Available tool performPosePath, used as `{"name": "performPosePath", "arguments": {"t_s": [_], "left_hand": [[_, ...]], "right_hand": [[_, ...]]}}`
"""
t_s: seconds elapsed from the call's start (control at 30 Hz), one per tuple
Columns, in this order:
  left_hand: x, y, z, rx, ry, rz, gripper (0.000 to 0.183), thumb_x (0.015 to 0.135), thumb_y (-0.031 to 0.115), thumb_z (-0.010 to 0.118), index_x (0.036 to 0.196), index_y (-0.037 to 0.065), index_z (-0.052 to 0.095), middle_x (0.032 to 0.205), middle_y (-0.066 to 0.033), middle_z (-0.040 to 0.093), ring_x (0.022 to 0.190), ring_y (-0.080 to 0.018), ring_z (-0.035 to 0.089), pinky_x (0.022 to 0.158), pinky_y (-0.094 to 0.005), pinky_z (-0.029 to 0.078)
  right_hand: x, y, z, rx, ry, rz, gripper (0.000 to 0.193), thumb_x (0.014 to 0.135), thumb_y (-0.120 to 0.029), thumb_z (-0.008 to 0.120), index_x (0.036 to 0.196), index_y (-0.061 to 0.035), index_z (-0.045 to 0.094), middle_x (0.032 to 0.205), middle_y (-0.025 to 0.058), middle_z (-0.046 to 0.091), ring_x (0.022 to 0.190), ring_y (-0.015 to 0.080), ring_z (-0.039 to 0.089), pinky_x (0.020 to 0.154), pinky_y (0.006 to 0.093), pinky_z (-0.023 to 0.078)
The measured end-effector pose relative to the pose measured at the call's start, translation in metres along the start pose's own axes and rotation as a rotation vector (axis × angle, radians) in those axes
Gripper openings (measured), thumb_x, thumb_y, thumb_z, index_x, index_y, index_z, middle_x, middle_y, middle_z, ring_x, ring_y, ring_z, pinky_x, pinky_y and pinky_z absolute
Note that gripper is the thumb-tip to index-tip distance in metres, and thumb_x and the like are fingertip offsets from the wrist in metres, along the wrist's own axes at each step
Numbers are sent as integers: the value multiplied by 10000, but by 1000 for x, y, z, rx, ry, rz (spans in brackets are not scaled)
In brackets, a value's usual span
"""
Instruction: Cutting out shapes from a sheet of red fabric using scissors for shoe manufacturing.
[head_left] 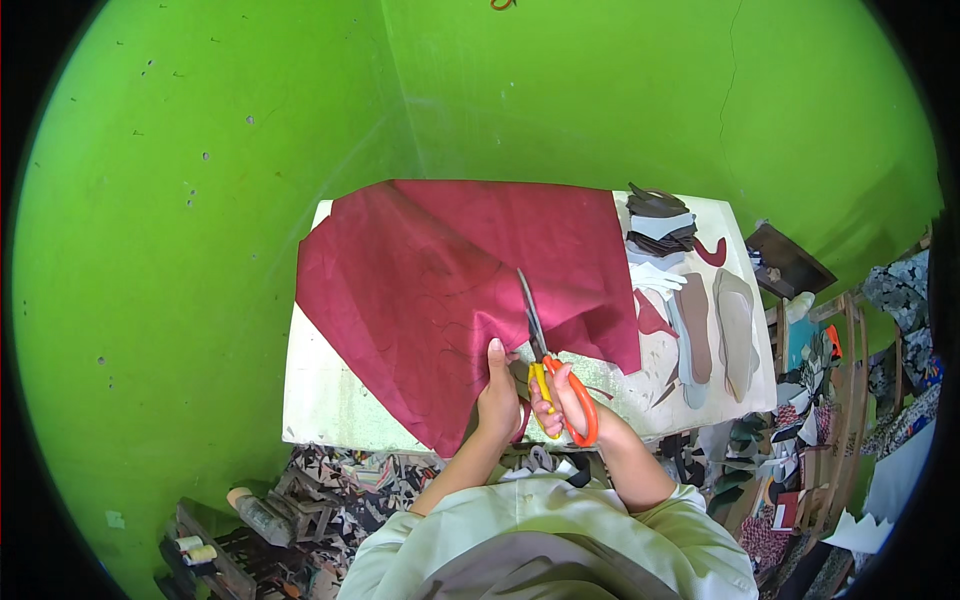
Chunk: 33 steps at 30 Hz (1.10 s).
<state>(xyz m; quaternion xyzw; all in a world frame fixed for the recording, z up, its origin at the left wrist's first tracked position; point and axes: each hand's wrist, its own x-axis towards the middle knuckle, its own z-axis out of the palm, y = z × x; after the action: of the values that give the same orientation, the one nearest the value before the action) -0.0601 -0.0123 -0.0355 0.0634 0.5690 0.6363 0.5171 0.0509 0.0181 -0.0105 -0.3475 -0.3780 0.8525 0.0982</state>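
Head view, scissors (538,338) in right hand (571,402); cloth (430,280) in left (497,402)

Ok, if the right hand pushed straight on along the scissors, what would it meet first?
Most likely the maroon cloth: the scissors in the right hand point away from the person, slightly left, their blades over it. Depth is unclear, so the tips may clear it.

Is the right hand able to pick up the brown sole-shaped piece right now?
Probably not: the right hand is gripping the scissors. Otherwise the way looks fairly open, since the brown sole-shaped piece lies uncovered to its right.
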Motion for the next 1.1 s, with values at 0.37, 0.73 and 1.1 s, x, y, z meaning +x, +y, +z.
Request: {"name": "performPosePath", "arguments": {"t_s": [0.37,0.73,1.1], "left_hand": [[12,29,-18,-559,-83,351,358,876,317,465,1078,22,478,1036,-57,535,936,-148,484,850,-295,357],[11,31,-25,-759,-75,383,365,814,349,514,1079,99,509,1040,-36,571,1000,-189,482,857,-332,353],[-9,27,-30,-1005,-100,278,412,819,379,495,1117,95,471,1153,-43,502,1135,-284,385,992,-493,244]], "right_hand": [[-60,-6,-60,-340,-317,105,636,717,-727,316,860,-110,364,670,-41,327,503,31,299,418,186,259],[-23,-16,-70,-98,36,-352,645,695,-747,282,816,-117,346,671,46,443,419,38,306,381,179,278],[73,7,-45,312,-175,-65,241,810,-274,591,750,-167,383,833,91,519,434,26,270,377,164,232]]}}
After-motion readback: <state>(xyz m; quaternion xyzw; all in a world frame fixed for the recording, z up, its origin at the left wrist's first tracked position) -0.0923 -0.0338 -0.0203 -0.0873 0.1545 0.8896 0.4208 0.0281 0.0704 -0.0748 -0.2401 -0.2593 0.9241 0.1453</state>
